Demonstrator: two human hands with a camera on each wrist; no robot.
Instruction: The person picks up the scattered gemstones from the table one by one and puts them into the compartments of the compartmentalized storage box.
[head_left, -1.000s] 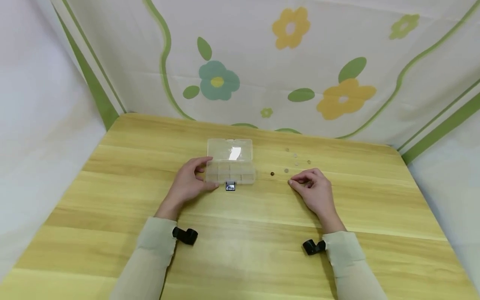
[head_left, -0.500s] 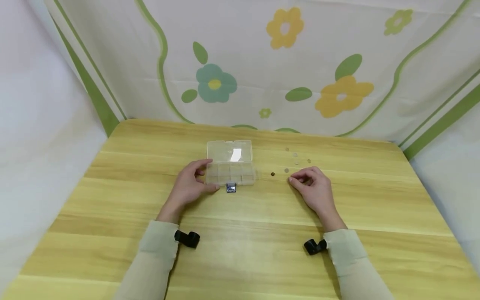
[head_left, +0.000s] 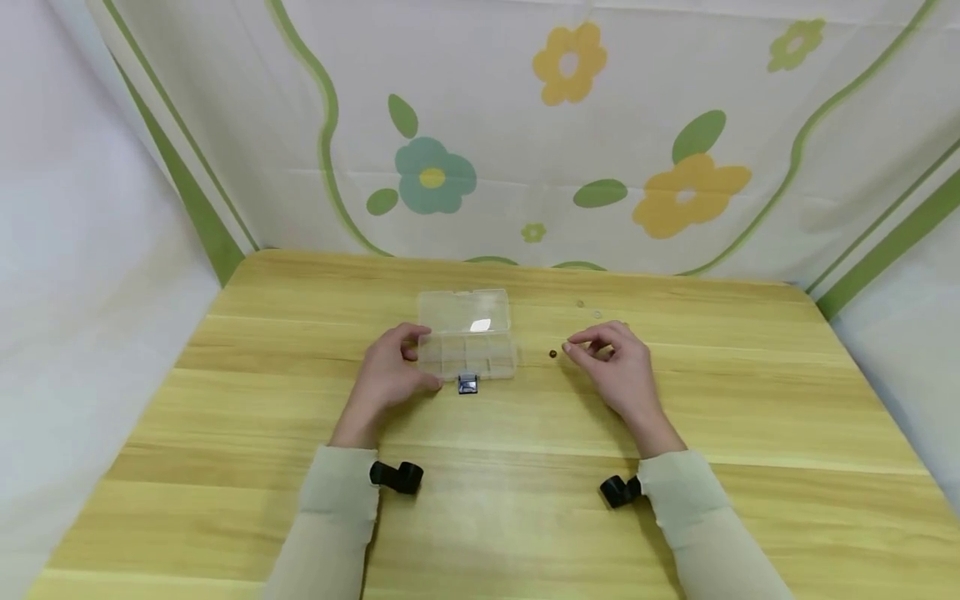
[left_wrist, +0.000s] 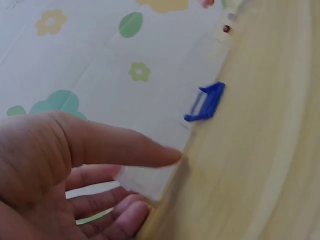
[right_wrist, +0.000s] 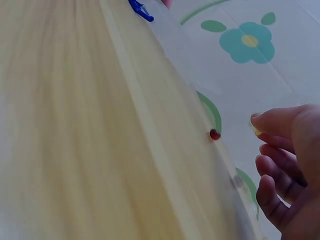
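Gripping the left end of a clear box point(head_left: 477, 343), the left hand point(head_left: 386, 372) has its thumb straight along the front wall and its forefinger near the hinge, a wide spread between them. The box sits toward the far edge of the table point(head_left: 517, 508), its lid point(head_left: 456, 311) laid back that way and its blue latch point(head_left: 468, 385) facing the near edge. The right hand point(head_left: 621, 367) slants in from the near right corner, palm turned left; thumb and forefinger are narrowed on a tiny pale bead point(right_wrist: 257, 131), the other fingers loosely bent. A dark red bead point(head_left: 552, 354) lies just beside those fingertips, toward the box.
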